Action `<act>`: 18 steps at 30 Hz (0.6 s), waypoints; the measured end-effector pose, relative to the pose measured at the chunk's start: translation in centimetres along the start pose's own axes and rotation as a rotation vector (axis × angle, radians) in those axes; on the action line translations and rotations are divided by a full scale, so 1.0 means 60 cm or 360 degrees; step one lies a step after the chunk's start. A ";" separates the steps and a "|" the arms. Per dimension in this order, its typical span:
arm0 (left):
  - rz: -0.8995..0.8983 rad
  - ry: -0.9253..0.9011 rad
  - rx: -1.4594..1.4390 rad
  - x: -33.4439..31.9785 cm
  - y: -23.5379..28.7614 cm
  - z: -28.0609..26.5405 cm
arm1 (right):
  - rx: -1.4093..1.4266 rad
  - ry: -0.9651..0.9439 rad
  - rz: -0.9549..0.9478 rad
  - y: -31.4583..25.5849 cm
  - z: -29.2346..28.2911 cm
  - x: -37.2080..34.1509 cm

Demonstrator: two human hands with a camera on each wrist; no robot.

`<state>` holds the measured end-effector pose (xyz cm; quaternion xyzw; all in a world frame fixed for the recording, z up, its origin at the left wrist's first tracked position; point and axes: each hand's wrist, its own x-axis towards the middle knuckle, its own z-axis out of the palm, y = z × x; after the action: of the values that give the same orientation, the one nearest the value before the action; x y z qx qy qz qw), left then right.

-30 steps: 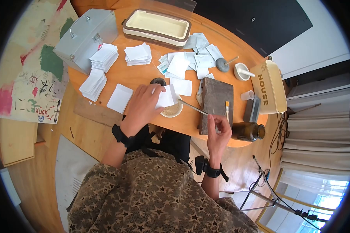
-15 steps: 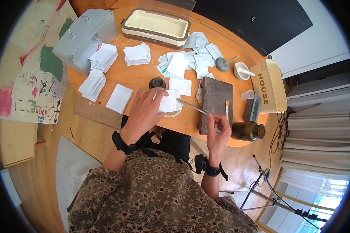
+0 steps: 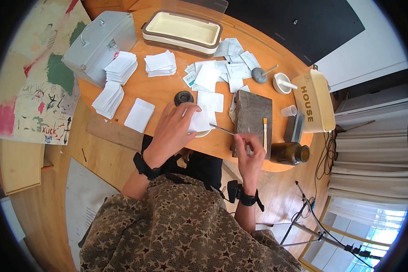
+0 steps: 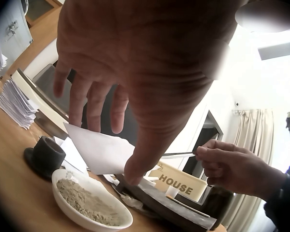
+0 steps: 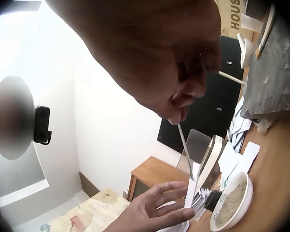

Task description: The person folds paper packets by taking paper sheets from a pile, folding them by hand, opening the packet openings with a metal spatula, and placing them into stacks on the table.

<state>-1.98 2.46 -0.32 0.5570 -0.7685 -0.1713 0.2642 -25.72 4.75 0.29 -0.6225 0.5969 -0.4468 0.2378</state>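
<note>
Left hand (image 3: 170,131) — fingers slightly bent, pinching white packet (image 3: 197,123) against thumb, over powder bowl (image 4: 71,213). Right hand (image 3: 251,157) — fingertips together, pinching thin spatula (image 3: 223,129), tip at packet. Cream box (image 3: 319,104) reads "HOUSE".

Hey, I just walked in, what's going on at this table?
A person is working with both hands. The left hand holds a white paper packet above a white bowl of greyish powder. The right hand pinches a thin stick, its tip at the packet's edge; whether it's inside, I can't tell. Stacks of white paper sit on the person's left, and a brush lies on a dark slab.
</note>
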 end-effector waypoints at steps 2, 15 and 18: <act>0.0023 0.0018 -0.0029 0.001 -0.002 0.006 | -0.0072 -0.0055 -0.0185 0.000 0.000 0.000; 0.0059 0.0097 -0.0117 0.010 -0.007 0.026 | -0.0278 0.0043 -0.0402 0.007 -0.003 -0.001; 0.0053 0.0085 -0.0125 0.010 -0.006 0.028 | -0.0275 0.0036 -0.0397 0.010 -0.004 0.000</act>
<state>-2.86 1.73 -1.74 0.5377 -0.7631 -0.1818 0.3092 -26.24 4.69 -0.08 -0.7050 0.5537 -0.4268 0.1193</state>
